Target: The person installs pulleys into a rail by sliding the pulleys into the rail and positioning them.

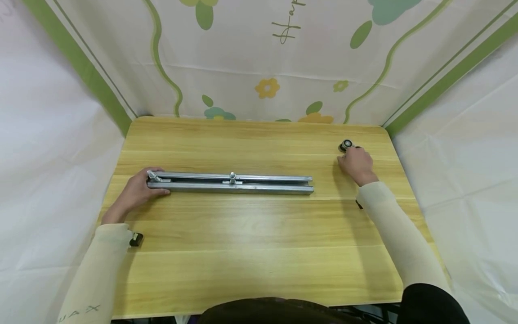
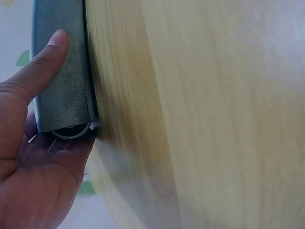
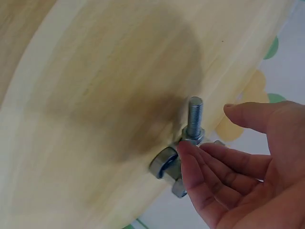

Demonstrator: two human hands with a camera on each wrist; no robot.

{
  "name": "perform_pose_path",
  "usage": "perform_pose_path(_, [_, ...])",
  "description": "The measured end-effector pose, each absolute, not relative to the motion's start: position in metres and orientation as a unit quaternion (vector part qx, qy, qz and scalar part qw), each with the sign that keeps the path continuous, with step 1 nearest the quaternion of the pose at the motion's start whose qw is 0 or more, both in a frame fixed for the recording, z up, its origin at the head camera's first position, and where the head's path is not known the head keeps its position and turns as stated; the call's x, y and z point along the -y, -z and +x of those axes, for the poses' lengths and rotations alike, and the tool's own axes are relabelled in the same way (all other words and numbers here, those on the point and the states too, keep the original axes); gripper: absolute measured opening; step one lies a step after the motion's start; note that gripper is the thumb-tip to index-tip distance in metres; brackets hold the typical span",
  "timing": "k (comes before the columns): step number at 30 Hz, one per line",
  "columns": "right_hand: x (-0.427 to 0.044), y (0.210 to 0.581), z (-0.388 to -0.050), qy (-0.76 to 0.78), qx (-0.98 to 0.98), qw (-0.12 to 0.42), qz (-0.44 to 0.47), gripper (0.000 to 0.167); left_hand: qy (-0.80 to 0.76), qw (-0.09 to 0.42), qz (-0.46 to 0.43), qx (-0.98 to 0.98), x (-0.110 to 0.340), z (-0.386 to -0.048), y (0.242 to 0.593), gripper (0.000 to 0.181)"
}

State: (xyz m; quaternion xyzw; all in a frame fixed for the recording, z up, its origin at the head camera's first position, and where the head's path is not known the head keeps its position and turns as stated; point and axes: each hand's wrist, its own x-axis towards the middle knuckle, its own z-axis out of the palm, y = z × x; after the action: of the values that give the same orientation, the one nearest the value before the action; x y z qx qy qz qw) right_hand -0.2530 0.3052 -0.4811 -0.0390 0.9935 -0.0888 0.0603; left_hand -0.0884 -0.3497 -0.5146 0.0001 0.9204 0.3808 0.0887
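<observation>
A long galvanized steel channel (image 1: 259,188) with a slot along its top lies lengthwise on the table. My left hand (image 1: 139,186) grips its left end, the thumb (image 2: 47,55) along the near side and the fingers mostly hidden beyond it. A threaded bolt (image 1: 153,175) sticks up tilted from the slot at that end. Another bolt (image 1: 232,177) rises from the slot near mid-length. At the back right, my right hand (image 1: 357,163) touches a roller trolley (image 3: 164,163) with metal wheels and an upright threaded bolt (image 3: 194,117). Its fingertips meet the trolley, while the thumb stands apart from the bolt.
The wooden table (image 1: 259,252) has rounded back corners. A white cloth with printed flowers (image 1: 267,88) hangs behind it, and white cloth walls (image 1: 477,135) flank both sides. The table's front edge lies close to the person's body.
</observation>
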Motion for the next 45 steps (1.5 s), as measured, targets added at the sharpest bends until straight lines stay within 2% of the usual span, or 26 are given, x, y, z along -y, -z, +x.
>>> perform_pose_path(4, [-0.308,0.482,-0.254,0.088,-0.994,0.059,-0.036,0.049,-0.381,0.086,-0.002,-0.92,0.35,-0.088,0.514,0.069])
perform_pose_path(12, [-0.312,0.49,-0.255,0.075,-0.994,0.071,-0.018,0.049,-0.381,0.092,-0.002,-0.92,0.351,-0.088,0.515,0.07])
perform_pose_path(25, [-0.315,0.502,-0.262,0.07,-0.996,0.055,0.016,0.054,-0.386,0.095,-0.004,-0.918,0.351,-0.088,0.516,0.07])
perform_pose_path(33, [-0.315,0.503,-0.265,0.073,-0.996,0.05,0.025,0.047,-0.388,0.087,-0.005,-0.918,0.349,-0.088,0.515,0.068])
perform_pose_path(38, [-0.317,0.501,-0.265,0.068,-0.995,0.066,0.038,0.038,-0.388,0.088,-0.004,-0.918,0.348,-0.088,0.514,0.069])
perform_pose_path(45, [-0.321,0.497,-0.265,0.077,-0.994,0.072,0.028,0.041,-0.39,0.086,-0.006,-0.917,0.348,-0.089,0.514,0.068])
